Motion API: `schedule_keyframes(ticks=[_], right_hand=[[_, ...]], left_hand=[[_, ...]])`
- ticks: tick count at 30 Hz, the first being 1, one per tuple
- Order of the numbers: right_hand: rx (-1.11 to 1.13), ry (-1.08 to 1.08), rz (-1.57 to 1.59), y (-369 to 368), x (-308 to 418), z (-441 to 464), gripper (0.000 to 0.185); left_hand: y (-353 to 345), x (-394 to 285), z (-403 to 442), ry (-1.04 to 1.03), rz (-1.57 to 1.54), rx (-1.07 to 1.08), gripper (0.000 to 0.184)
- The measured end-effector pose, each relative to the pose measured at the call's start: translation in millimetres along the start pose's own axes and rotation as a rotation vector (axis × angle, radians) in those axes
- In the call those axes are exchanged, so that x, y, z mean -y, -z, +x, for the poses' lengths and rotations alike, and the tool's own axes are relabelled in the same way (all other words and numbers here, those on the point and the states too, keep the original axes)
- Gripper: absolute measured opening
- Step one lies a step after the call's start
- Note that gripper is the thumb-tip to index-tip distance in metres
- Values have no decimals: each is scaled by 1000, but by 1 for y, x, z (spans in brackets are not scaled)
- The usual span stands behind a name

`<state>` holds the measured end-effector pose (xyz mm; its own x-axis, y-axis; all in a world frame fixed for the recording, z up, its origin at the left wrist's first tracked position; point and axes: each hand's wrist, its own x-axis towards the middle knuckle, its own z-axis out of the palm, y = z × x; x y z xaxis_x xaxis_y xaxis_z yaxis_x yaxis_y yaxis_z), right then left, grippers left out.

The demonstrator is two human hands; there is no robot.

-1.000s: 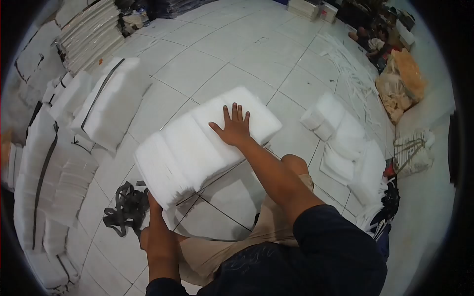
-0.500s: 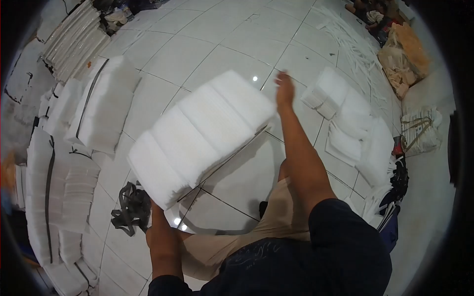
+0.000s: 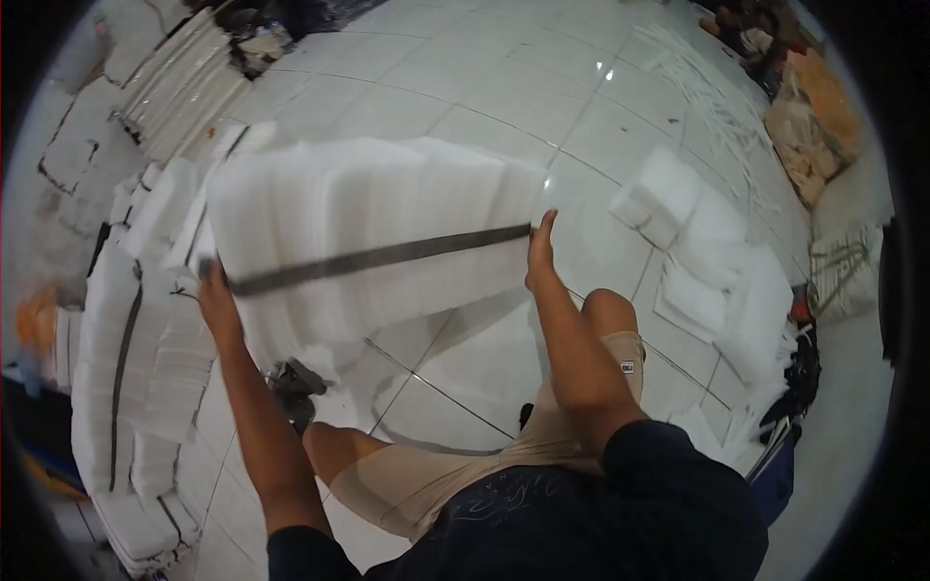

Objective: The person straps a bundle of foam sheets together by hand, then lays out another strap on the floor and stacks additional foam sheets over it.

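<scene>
A long bundle of white foam sheets (image 3: 387, 198) stands tilted up before me, its left end blurred. A dark strap (image 3: 387, 259) runs lengthwise along the side facing me. My left hand (image 3: 217, 290) is closed at the bundle's left end, by the strap, with its fingertips partly hidden. At the opposite end, my right hand (image 3: 542, 250) presses against the bundle beside the strap, thumb pointing up. The bundle is held between both hands.
Strapped foam bundles (image 3: 102, 378) lie along the left. Loose foam blocks (image 3: 717, 252) sit on the tiled floor (image 3: 465, 382) at right. Dark straps (image 3: 295, 382) lie near my left knee. White strips (image 3: 707, 97) and a stuffed bag (image 3: 809, 126) are at the far right.
The bundle has tipped and swung left, bringing its strapped side into view. My left hand moved up to its left end; my right hand came down onto its right end.
</scene>
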<state>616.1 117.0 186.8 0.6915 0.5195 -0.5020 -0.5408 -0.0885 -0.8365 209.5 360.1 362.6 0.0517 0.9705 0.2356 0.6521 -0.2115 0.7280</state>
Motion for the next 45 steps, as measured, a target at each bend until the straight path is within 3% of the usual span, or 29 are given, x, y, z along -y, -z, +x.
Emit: schedule_keyframes(ticks=[1,2,3,5,7,9,10,11,13,15,17,19,20,22,23,25,26,27,28,30,31,32,33,35,39,41,43,45], right_hand=[[-40,-35,68,-16,-6,-23,111],[31,-183,224,-25,-21,-40,109],[105,-333,374,-33,-39,-54,107],[152,-383,498,-58,-103,-68,114],[135,-486,398,-74,-145,-96,109],[176,-791,241,-65,-166,-120,83],[376,-777,-106,-58,-170,-135,65],[565,-733,-457,-50,-164,-145,49],[1062,-537,-813,-40,-103,-175,41],[1466,-59,-1035,-39,16,-218,40],[1463,443,-705,-30,90,-228,39],[1293,458,-919,-42,179,-248,37],[1302,477,-922,-57,199,-256,37],[1365,564,-1327,-85,221,-278,42],[1345,603,-1331,-90,233,-285,42],[1820,517,-1078,-95,253,-295,48],[1588,726,-1051,-99,258,-291,45],[1168,947,-1113,-110,256,-271,56],[1138,956,-1131,-124,255,-253,56],[706,1026,-1083,-151,249,-215,84],[868,894,-1039,-159,237,-193,83],[1001,930,-989,-165,224,-181,63],[1049,879,-1041,-169,223,-189,39],[1063,735,-859,-175,219,-185,22],[1132,738,-839,-183,223,-172,18],[1145,1218,-865,-190,214,-163,16],[1128,1239,-941,-191,201,-168,14],[1051,1544,-941,-193,198,-173,10]], left_hand=[[17,-43,27,-39,55,-74,49],[26,-101,29,-288,-33,-219,47],[44,-155,25,-348,-37,-98,47],[44,-207,35,-584,24,-3,41],[24,-250,7,-612,-129,223,39],[-8,-252,-10,-528,-62,507,37],[-25,-239,-15,-560,37,622,38],[-55,-207,-23,-776,140,490,36],[-45,-222,-60,-679,70,546,29],[-44,-209,-76,-691,126,426,28],[-37,-200,-82,-661,117,442,28],[-32,-202,-93,-586,102,365,28],[-30,-205,-94,-595,75,366,28],[-32,-200,-93,-607,91,356,27],[-33,-203,-89,-622,99,361,27],[-33,-202,-92,-659,107,362,26],[-35,-198,-93,-714,3,317,25],[-37,-193,-95,-763,-104,277,24],[-36,-193,-96,-783,-128,278,24],[-31,-195,-95,-580,48,397,24],[-32,-192,-95,-604,39,387,24],[-36,-185,-96,-614,-6,355,24],[-37,-182,-95,-617,-51,322,24],[-32,-186,-95,-645,-28,338,24],[-14,-186,-101,-578,7,342,27],[-10,-185,-104,-572,54,357,28],[-6,-177,-112,-740,77,295,28],[8,-174,-112,-750,66,322,27]])
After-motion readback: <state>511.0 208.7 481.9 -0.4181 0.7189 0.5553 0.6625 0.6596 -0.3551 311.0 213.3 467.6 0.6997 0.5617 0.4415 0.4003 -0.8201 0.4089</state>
